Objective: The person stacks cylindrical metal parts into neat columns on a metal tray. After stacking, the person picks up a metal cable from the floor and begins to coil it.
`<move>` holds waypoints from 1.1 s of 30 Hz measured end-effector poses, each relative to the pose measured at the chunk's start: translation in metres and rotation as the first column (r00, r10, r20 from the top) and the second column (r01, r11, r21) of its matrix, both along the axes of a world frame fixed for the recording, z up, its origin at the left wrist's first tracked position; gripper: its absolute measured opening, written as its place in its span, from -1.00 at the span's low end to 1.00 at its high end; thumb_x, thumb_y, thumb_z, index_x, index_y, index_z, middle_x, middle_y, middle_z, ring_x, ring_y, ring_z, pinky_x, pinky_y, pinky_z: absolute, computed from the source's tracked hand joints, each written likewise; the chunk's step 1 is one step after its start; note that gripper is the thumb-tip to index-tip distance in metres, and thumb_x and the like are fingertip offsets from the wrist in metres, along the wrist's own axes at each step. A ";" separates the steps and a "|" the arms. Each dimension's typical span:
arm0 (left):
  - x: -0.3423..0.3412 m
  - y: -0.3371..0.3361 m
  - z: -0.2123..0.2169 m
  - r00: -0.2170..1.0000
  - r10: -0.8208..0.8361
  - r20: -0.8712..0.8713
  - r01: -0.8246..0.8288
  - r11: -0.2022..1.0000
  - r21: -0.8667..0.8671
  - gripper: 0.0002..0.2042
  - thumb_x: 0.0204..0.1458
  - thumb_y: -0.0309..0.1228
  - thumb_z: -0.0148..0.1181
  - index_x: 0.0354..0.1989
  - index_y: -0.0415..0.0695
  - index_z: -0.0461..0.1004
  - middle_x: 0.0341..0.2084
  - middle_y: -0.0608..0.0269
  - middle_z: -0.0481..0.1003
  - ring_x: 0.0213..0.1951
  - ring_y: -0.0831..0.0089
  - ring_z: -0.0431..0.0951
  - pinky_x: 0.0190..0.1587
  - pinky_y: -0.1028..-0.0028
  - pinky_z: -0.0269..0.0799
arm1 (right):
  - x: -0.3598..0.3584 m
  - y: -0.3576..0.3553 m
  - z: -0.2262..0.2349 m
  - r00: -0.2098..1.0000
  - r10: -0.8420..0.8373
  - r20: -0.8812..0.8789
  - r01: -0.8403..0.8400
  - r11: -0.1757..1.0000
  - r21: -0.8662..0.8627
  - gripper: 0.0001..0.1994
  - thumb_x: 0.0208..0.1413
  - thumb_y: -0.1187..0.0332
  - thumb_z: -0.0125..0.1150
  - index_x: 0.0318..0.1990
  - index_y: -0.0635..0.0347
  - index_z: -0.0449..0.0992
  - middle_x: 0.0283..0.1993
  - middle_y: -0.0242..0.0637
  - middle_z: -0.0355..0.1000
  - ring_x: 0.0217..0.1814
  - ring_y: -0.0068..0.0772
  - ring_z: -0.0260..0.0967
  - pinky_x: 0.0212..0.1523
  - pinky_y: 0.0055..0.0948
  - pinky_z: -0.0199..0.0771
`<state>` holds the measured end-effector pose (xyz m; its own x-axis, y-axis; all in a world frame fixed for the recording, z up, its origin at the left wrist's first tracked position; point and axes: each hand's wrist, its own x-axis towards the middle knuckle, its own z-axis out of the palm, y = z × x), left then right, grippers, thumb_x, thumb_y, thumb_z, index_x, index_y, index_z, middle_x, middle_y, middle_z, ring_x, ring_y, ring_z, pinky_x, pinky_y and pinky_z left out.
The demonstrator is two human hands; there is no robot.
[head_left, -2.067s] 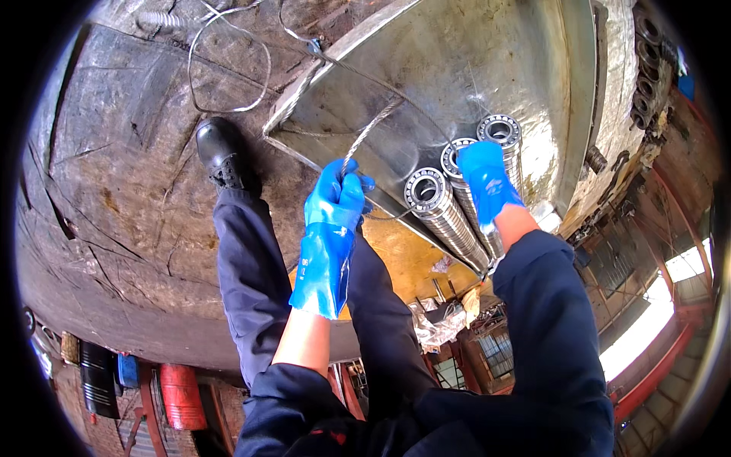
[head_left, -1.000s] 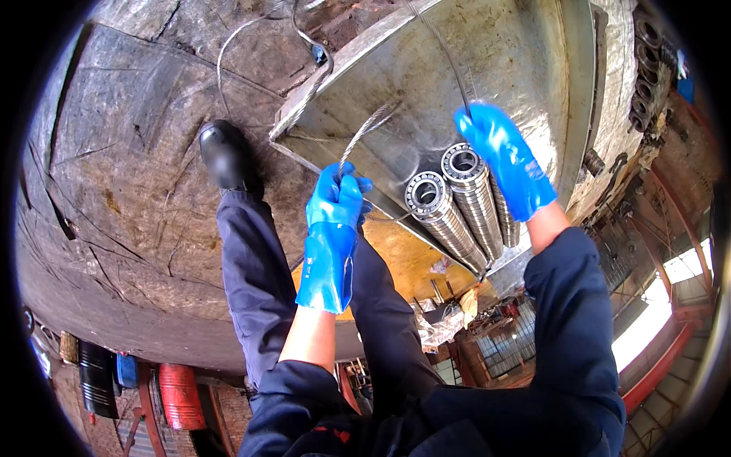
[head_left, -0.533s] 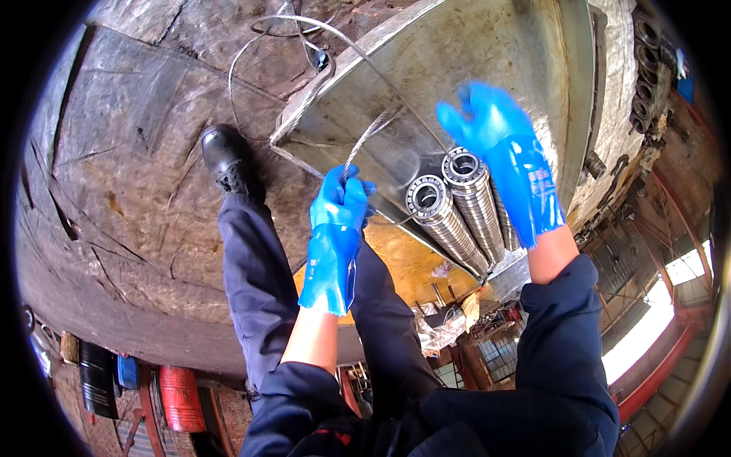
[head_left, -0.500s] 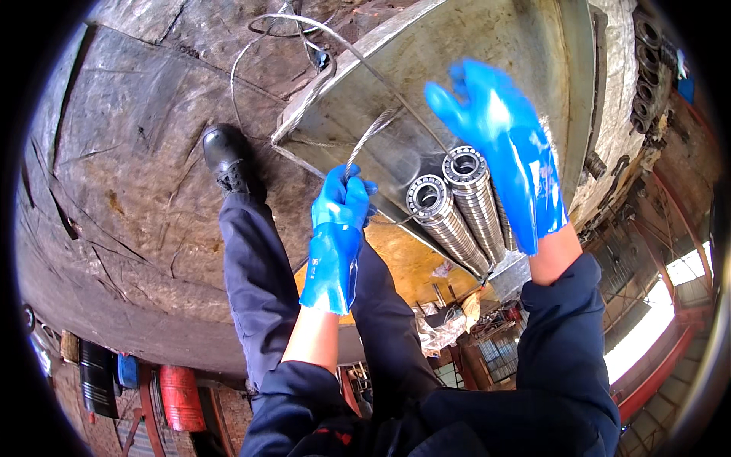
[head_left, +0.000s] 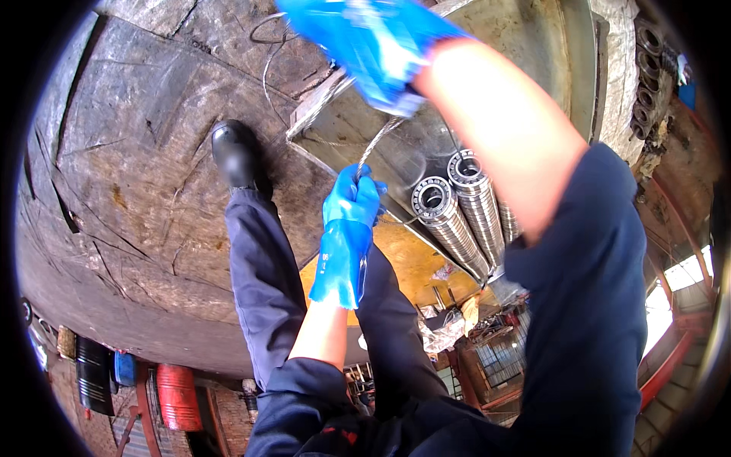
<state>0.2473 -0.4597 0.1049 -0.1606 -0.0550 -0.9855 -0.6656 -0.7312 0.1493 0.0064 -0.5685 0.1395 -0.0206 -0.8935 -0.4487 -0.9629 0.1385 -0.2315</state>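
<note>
My left hand [head_left: 352, 204], in a blue rubber glove, is closed around a twisted steel wire rope [head_left: 378, 143] near the tray's near-left edge. Also gloved in blue, my right hand [head_left: 373, 49] is stretched far forward across the tray's left corner. Motion smears its fingers, and whether they grip anything is hidden. Long stacks of roller bearings [head_left: 455, 236] lie side by side in a grey metal tray [head_left: 525, 68], right of my left hand. A thin strand of wire runs into the bore of one stack. My right forearm covers part of the stacks.
My black shoe [head_left: 237, 156] stands on a dark, worn sheet-covered surface [head_left: 137, 152]. More ring-shaped parts [head_left: 647, 68] are lined up beyond the tray at far right. A red drum [head_left: 179, 396] and a black drum [head_left: 93, 373] stand lower left. Loops of thin wire lie at the top.
My right hand has swept left and forward from above the bearing stacks to the tray's far-left corner. My left hand keeps hold of the wire rope, almost unmoved.
</note>
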 end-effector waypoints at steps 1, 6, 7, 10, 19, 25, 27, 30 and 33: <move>0.001 0.000 0.000 1.000 -0.019 -0.004 0.019 1.000 0.000 -0.67 0.34 -0.34 0.01 0.20 -0.15 0.48 -0.30 0.19 0.69 -0.51 0.51 0.59 -0.47 0.45 0.49 | -0.008 0.009 0.009 1.000 0.001 -0.016 -0.002 1.000 -0.030 -0.69 0.27 0.14 0.30 0.00 0.16 0.62 -0.19 -0.05 0.61 -0.22 0.00 0.61 -0.20 -0.15 0.62; 0.008 0.007 -0.007 0.998 0.054 -0.034 -0.055 0.997 -0.056 -0.66 0.33 -0.32 -0.01 0.20 -0.14 0.48 -0.31 0.20 0.68 -0.51 0.49 0.59 -0.48 0.45 0.48 | -0.054 0.089 0.035 0.990 -0.136 -0.030 0.123 0.955 -0.270 -0.77 0.30 0.23 0.28 -0.01 0.12 0.63 -0.23 -0.09 0.61 -0.25 -0.04 0.60 -0.22 -0.18 0.63; 0.008 0.006 -0.006 0.998 0.063 -0.022 -0.064 0.997 -0.040 -0.66 0.35 -0.33 0.01 0.21 -0.17 0.46 -0.28 0.19 0.67 -0.49 0.49 0.59 -0.45 0.46 0.48 | -0.059 0.119 0.030 0.980 -0.199 -0.005 0.189 0.937 -0.295 -0.79 0.31 0.25 0.28 -0.01 0.11 0.63 -0.24 -0.10 0.61 -0.26 -0.05 0.60 -0.23 -0.18 0.64; 0.002 -0.002 0.001 0.997 0.076 -0.024 -0.076 0.997 0.012 -0.65 0.37 -0.33 0.07 0.25 -0.21 0.42 -0.21 0.16 0.66 -0.43 0.48 0.59 -0.39 0.49 0.49 | -0.040 0.210 0.016 0.874 -0.484 -0.035 0.480 0.873 -0.091 -0.80 0.28 0.25 0.28 -0.02 0.05 0.63 -0.14 -0.04 0.62 -0.13 0.11 0.60 -0.12 -0.04 0.62; -0.003 0.002 -0.002 0.988 0.077 -0.131 -0.078 0.997 -0.008 -0.62 0.32 -0.35 0.02 0.26 -0.16 0.41 -0.25 0.20 0.67 -0.50 0.48 0.60 -0.48 0.46 0.46 | 0.027 0.331 -0.082 0.795 -0.403 -0.453 0.589 0.336 0.735 -0.72 0.33 0.29 0.11 0.06 0.06 0.68 0.16 -0.07 0.59 0.21 0.00 0.57 0.11 0.00 0.61; -0.035 -0.009 0.023 0.978 0.088 -0.187 -0.075 0.994 0.076 -0.46 0.30 -0.24 0.22 0.37 -0.19 0.26 -0.22 0.12 0.66 -0.44 0.48 0.61 -0.45 0.51 0.41 | 0.050 0.281 -0.107 0.872 -0.314 -0.377 0.473 0.336 0.814 -0.73 0.28 0.30 0.16 0.02 -0.03 0.73 0.11 -0.18 0.64 0.16 -0.06 0.62 -0.01 0.01 0.65; -0.035 -0.012 0.016 0.980 0.111 -0.162 -0.101 0.992 0.071 -0.42 0.27 -0.18 0.27 0.36 -0.21 0.27 -0.23 0.11 0.66 -0.45 0.47 0.61 -0.45 0.50 0.41 | 0.056 0.310 -0.103 0.909 -0.266 -0.322 0.416 0.514 0.750 -0.75 0.22 0.32 0.18 -0.06 -0.02 0.75 0.02 -0.20 0.67 0.06 -0.06 0.65 -0.08 0.02 0.65; -0.032 -0.013 0.001 0.974 0.084 -0.210 -0.061 0.991 0.116 -0.42 0.23 0.02 0.29 0.24 -0.14 0.36 -0.18 0.09 0.65 -0.43 0.45 0.63 -0.45 0.50 0.41 | 0.056 0.364 -0.088 0.918 -0.315 -0.241 0.396 0.766 0.506 -0.85 0.13 0.30 0.27 -0.36 0.09 0.72 -0.34 -0.13 0.65 -0.29 -0.01 0.65 -0.30 0.03 0.62; -0.046 -0.018 0.004 0.959 -0.019 -0.282 0.048 0.994 0.098 -0.40 0.23 0.11 0.24 0.18 -0.16 0.39 -0.24 0.09 0.65 -0.47 0.45 0.61 -0.43 0.49 0.40 | 0.056 0.366 -0.085 0.951 -0.221 -0.215 0.298 0.836 0.461 -0.83 0.12 0.24 0.27 -0.39 0.05 0.71 -0.37 -0.16 0.64 -0.33 -0.04 0.64 -0.39 -0.01 0.59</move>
<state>0.2013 -0.4779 0.1090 -0.4310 0.0540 -0.9008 -0.6322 -0.7303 0.2587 0.0625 -0.2023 0.0545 -0.3208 -0.5170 -0.7936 -0.8927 0.4450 0.0710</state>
